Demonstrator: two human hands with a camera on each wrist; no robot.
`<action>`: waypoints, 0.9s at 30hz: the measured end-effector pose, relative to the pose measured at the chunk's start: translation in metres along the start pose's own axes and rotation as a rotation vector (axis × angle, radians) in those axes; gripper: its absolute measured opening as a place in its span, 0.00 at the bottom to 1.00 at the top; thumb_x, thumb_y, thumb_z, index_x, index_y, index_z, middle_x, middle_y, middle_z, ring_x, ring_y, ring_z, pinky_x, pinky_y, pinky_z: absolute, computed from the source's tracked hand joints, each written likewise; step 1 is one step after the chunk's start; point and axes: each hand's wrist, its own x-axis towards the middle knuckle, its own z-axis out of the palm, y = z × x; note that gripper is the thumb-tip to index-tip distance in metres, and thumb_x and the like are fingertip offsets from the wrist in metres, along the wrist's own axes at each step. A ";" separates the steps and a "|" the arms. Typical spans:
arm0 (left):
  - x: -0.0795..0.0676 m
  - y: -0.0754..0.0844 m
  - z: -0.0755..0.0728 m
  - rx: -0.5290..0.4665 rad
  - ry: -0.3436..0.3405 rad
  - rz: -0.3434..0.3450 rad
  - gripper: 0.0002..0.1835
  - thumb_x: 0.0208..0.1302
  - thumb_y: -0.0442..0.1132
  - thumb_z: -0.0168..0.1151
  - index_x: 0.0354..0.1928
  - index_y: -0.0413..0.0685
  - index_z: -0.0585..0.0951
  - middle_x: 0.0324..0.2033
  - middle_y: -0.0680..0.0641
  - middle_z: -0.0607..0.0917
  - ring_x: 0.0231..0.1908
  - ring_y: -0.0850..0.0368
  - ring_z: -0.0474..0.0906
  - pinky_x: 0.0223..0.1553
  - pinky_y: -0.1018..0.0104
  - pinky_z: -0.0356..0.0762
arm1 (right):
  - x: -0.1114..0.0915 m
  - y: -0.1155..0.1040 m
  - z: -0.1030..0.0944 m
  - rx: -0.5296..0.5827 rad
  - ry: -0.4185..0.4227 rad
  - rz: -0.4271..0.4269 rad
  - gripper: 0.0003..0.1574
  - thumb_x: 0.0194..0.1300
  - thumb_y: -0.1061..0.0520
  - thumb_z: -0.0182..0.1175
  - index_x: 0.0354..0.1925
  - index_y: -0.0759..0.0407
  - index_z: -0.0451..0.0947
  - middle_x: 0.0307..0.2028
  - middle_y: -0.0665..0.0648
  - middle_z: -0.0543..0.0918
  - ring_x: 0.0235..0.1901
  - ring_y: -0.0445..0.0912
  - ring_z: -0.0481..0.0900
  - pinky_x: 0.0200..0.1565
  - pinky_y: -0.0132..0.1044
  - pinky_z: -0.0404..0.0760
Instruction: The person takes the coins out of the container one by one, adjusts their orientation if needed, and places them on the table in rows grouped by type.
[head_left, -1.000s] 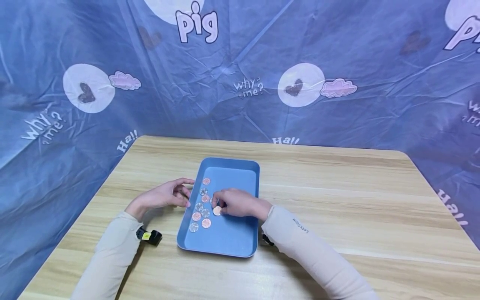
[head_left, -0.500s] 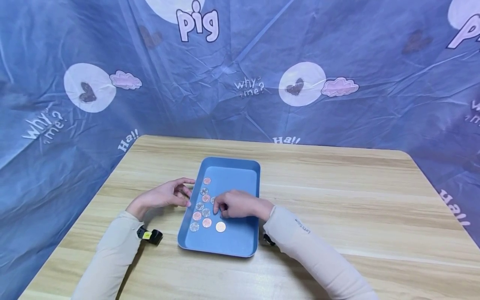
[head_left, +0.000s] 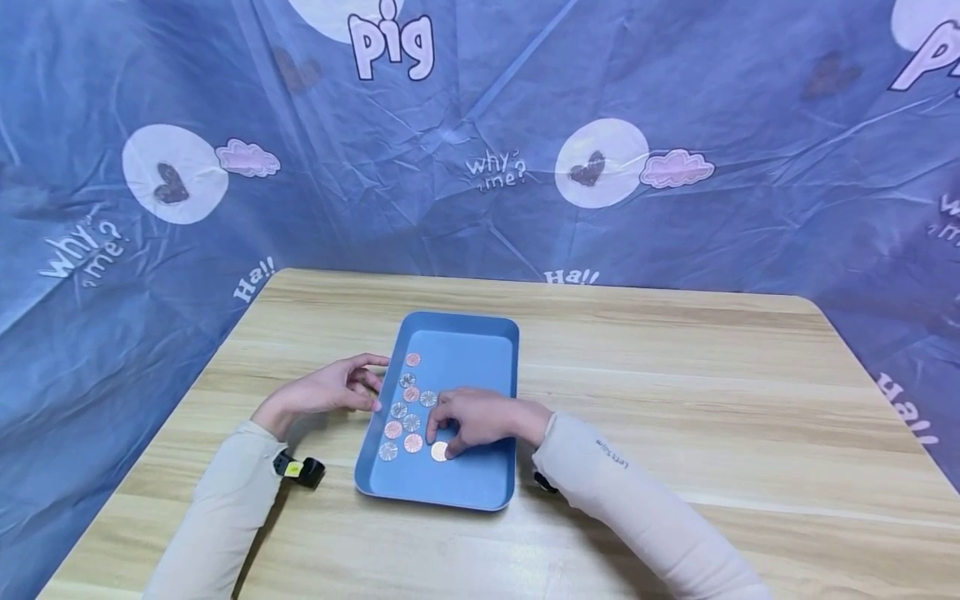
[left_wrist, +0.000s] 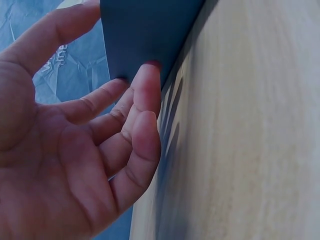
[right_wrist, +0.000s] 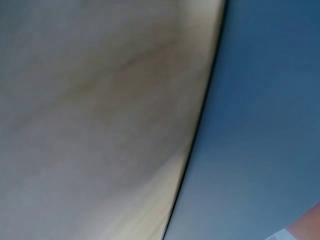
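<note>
In the head view a blue tray (head_left: 480, 492) lies on the table, with several round coins inside, silver ones (head_left: 428, 398) and copper ones (head_left: 413, 443), mostly along its left side. My right hand (head_left: 480, 417) reaches in over the right wall. Its thumb and index finger pinch at the edges of a gold coin (head_left: 439, 451) lying on the tray floor. My left hand (head_left: 330, 387) is at the tray's left side. In the left wrist view its fingertips touch the tray's outer wall (left_wrist: 142, 35), fingers loosely bent, thumb up by the rim. The right wrist view barely shows the hand.
The tray stands on a wooden table (head_left: 675, 400). Behind the table hangs a blue printed cloth (head_left: 450, 208). A black wrist camera (head_left: 303, 473) sits at the left wrist, near the tray's left wall.
The gold coin has shifted toward the tray's near end and out of the right hand's fingers. The right hand has since come down to it again. My left hand stays at the tray wall.
</note>
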 end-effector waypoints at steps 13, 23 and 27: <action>-0.003 0.003 -0.001 -0.032 -0.047 -0.020 0.48 0.58 0.37 0.69 0.73 0.34 0.50 0.49 0.34 0.80 0.43 0.58 0.82 0.46 0.71 0.78 | -0.003 0.001 0.002 0.037 0.033 -0.057 0.10 0.54 0.58 0.71 0.37 0.47 0.83 0.29 0.44 0.77 0.33 0.35 0.71 0.41 0.26 0.69; -0.002 0.004 0.001 -0.037 -0.042 -0.026 0.49 0.57 0.37 0.69 0.73 0.34 0.49 0.49 0.34 0.80 0.43 0.58 0.81 0.44 0.70 0.78 | -0.007 0.004 0.000 0.110 0.072 -0.034 0.10 0.59 0.64 0.65 0.33 0.49 0.76 0.28 0.44 0.75 0.30 0.36 0.71 0.35 0.26 0.71; -0.002 0.002 0.002 -0.026 -0.045 -0.023 0.49 0.58 0.37 0.69 0.73 0.33 0.49 0.49 0.33 0.80 0.44 0.58 0.82 0.44 0.70 0.79 | -0.009 0.004 0.001 0.092 0.071 -0.028 0.09 0.61 0.62 0.63 0.35 0.49 0.76 0.25 0.44 0.75 0.26 0.36 0.70 0.31 0.26 0.69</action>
